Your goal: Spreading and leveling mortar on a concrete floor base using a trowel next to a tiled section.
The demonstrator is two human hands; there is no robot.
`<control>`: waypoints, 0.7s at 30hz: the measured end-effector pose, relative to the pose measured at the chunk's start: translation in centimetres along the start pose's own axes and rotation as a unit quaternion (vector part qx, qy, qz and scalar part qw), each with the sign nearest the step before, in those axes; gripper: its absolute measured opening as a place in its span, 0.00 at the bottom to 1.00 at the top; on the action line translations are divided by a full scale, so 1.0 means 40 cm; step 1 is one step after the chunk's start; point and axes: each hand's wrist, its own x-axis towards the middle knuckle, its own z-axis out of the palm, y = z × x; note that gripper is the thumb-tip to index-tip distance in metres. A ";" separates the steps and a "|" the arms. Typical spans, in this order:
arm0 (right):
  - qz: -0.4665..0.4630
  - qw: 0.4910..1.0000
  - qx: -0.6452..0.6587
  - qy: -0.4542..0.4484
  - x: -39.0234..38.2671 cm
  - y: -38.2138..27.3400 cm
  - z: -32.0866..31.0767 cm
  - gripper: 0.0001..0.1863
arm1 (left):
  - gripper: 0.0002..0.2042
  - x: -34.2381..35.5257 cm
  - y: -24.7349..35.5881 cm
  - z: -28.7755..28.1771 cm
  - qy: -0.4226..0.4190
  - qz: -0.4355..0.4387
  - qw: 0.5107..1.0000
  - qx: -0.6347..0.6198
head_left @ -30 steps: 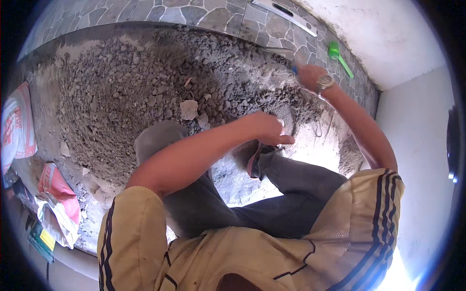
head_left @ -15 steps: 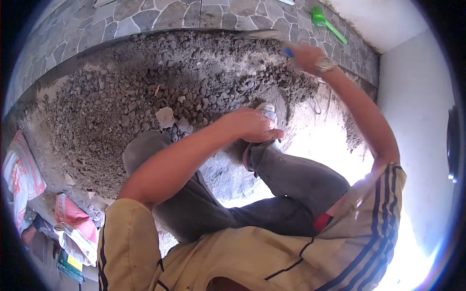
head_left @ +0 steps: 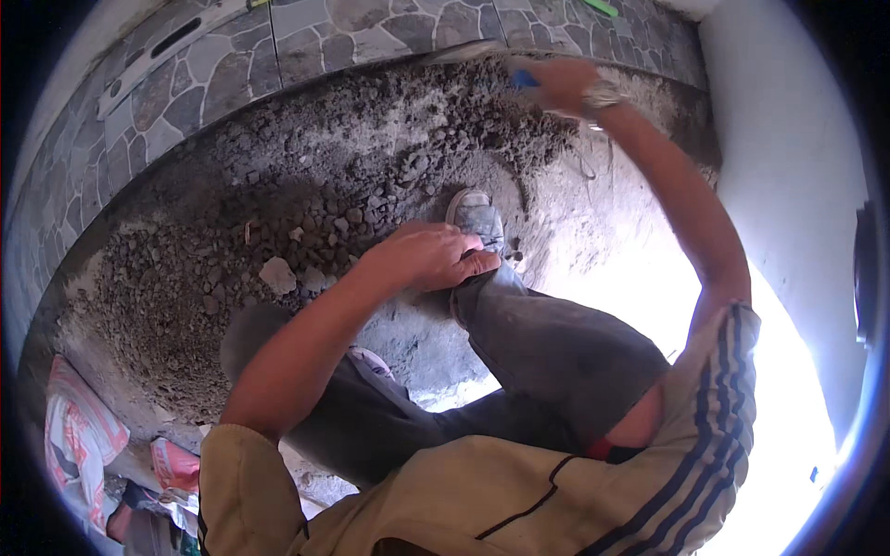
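In my right hand [head_left: 560, 85], at the far edge of the grey rubble, is a trowel with a blue handle [head_left: 525, 78]. Its blurred blade [head_left: 464, 52] lies along the border of the stone-patterned tiles. A watch [head_left: 603, 94] circles that wrist. My left hand [head_left: 428, 258] hangs loosely over my lower right trouser leg, beside my dusty shoe [head_left: 478, 219]. Its thumb stands apart from the curled fingers, and no object shows in it. Crushed stone and dirt [head_left: 199, 255] spread in front of me and to my left, with a pale larger stone [head_left: 278, 275] among them.
A whitish spirit level [head_left: 176, 43] lies on the tiles [head_left: 320, 46] at far left. The tip of a green object [head_left: 601, 7] shows at the top. Red-and-white sacks [head_left: 88, 417] lie at lower left. A white wall [head_left: 788, 167] rises on the right.
The view has turned, bringing the spirit level in and leaving only part of the green dipper. My left hand has drawn back from the shoe. The trowel has stayed along the tile border.
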 end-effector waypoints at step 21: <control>-0.093 0.984 -0.012 0.151 0.097 -0.243 -0.019 0.15 | 0.31 0.042 -0.002 0.046 -0.008 0.014 1.000 0.019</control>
